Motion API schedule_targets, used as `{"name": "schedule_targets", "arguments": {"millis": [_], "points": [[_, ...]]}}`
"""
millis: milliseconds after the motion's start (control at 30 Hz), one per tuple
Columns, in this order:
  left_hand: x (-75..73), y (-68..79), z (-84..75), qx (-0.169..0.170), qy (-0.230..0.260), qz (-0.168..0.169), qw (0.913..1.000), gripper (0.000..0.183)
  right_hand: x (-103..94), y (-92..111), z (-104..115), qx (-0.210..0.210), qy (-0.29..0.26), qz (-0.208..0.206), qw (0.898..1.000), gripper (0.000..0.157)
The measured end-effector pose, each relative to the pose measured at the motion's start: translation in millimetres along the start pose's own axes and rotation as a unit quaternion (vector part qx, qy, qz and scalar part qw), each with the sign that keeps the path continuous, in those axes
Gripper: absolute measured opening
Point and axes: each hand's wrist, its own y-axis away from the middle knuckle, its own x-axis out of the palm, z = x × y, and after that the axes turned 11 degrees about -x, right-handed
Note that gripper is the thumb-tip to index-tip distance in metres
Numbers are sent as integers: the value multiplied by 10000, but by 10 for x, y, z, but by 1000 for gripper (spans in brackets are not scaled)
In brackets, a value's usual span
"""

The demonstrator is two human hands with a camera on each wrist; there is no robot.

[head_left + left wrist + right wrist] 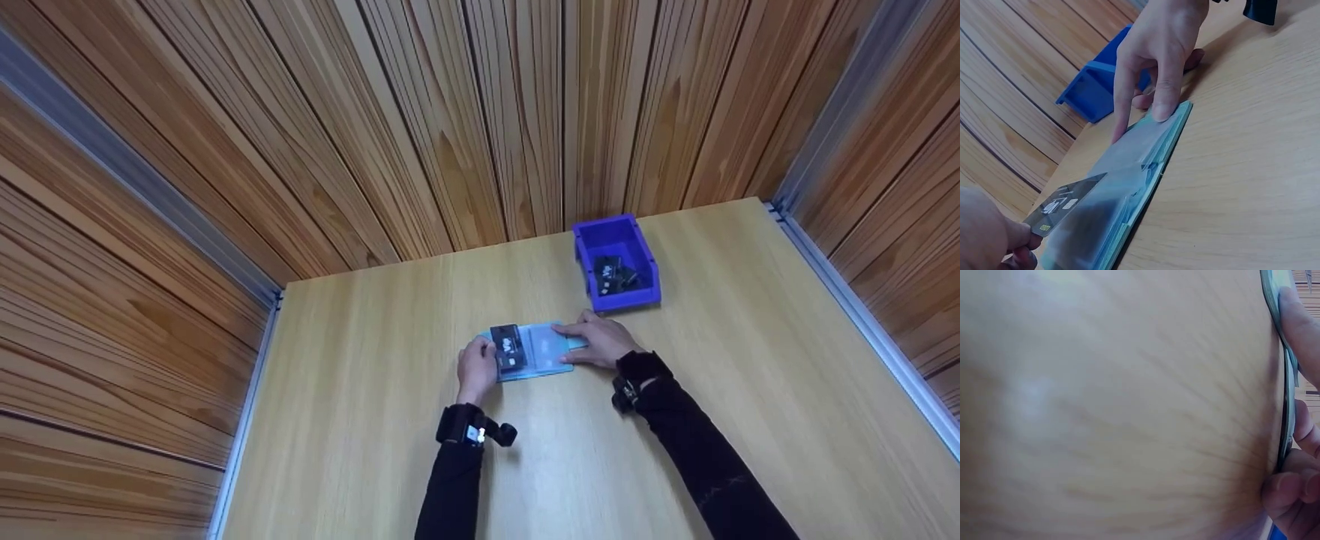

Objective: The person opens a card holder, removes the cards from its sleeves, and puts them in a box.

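Observation:
A light-blue card holder (541, 367) with clear sleeves lies spread out on the table. My left hand (477, 367) pinches the edge of a black card (508, 347) with light "Vip" lettering over the holder's left sleeve. In the left wrist view, the card (1060, 207) is tilted above the clear sleeve, between the left thumb and fingers (1023, 236). My right hand (606, 340) presses the right page with extended thumb and index finger, its other fingers bent under the palm. The right wrist view shows the right fingers (1300, 332) at the holder's edge.
A purple-blue open bin (631, 301) stands behind the right hand, with several black cards (615, 276) inside. Wood-panelled walls (487, 112) close off the back and sides. Light wooden tabletop (360, 420) surrounds the holder.

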Motion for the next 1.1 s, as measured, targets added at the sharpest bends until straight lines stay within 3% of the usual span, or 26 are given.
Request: {"name": "schedule_targets", "arguments": {"millis": [167,267,400,667,833,1100], "points": [[2,-4,4,-25,81,136,9999,19,-7,3,12,-8,-15,-12,10000,71],[-10,12,-26,88,193,51,9998,18,-4,7,9,-74,32,-50,10000,70],[-66,54,-147,235,455,-8,9987,17,6,4,-3,-56,75,-37,9999,70],[-211,150,-419,337,1244,321,9911,20,11,4,-15,-40,89,-19,10000,71],[-226,152,-449,484,1337,329,9893,19,6,17,-8,-86,35,-72,9999,70],[-217,159,-445,307,1391,352,9892,19,-23,9,11,-101,23,-31,9999,70]]}}
